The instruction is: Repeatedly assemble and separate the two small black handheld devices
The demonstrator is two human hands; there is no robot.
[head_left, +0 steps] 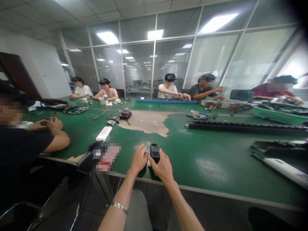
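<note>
A small black device with a bluish panel (154, 152) stands upright near the front edge of the green table (192, 160). My right hand (162, 165) is curled around its right side and holds it. My left hand (139, 158) rests just to its left, fingers bent and touching the device's lower left side; a metal bracelet (119, 207) sits on that wrist.
A white power bank (104, 133) lies to the left, beyond a dark item at the table edge. A long black strip (245, 126) and white-and-black parts (281, 166) lie to the right. A worn bare patch (146, 122) marks the middle. Several people sit around the table.
</note>
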